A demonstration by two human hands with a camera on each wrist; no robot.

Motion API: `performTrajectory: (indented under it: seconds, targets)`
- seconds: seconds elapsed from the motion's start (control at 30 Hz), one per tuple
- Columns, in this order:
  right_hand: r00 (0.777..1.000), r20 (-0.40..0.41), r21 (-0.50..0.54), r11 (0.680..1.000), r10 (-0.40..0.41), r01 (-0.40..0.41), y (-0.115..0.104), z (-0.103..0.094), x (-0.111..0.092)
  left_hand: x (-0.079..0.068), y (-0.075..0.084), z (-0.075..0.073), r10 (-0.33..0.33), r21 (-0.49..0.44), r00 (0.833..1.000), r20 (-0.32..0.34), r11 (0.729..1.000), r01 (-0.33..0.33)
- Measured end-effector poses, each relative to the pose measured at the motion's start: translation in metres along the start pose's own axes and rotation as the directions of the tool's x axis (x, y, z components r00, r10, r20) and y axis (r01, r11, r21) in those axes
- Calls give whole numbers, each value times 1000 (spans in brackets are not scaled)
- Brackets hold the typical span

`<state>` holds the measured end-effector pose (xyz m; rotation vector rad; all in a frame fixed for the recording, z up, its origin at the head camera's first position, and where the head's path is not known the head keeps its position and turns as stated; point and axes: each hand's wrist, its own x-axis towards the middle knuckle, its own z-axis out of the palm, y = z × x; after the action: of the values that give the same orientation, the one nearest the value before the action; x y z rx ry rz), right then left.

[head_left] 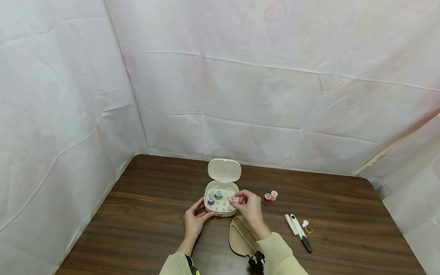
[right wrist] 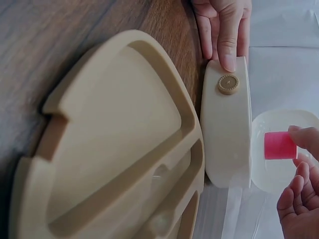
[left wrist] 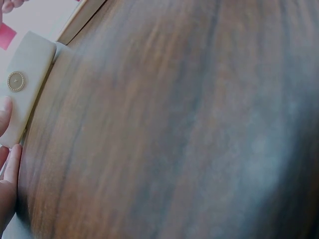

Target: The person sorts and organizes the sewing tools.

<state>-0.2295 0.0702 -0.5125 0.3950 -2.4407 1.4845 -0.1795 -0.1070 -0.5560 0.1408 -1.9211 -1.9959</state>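
Observation:
A cream sewing box [head_left: 222, 214] stands on the table with its lid [head_left: 224, 169] raised at the back. Inside are a green spool [head_left: 218, 195], a purple spool [head_left: 211, 200] and pale spools. My left hand [head_left: 193, 221] grips the box's front left corner, its thumb against the front wall near the round button [right wrist: 229, 83]. Between thumb and fingers, my right hand [head_left: 251, 208] pinches a pink thread spool [right wrist: 279, 145], held over the right side of the box. The spool looks bright pink in the right wrist view.
In front of the box lies a beige compartment tray [right wrist: 114, 124]. To the right stand a red spool [head_left: 267, 198] and a light pink spool [head_left: 274, 195]. Farther right are a white pen-shaped tool [head_left: 299, 228] with a black end, a pink stick [head_left: 290, 224] and a yellow ring [head_left: 308, 229].

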Motion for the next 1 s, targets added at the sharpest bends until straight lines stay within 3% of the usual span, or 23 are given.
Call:
performTrajectory:
  seconds: [0.57,1.0]
  targets:
    - [997,72,-57,998,-30,34,3,33,16,0,0,0,4,-21,1000,4,1000,-4]
    - [993,110,-70,996,-50,58,7,45,18,1,-3,0,22,-25,1000,15,999,-21]
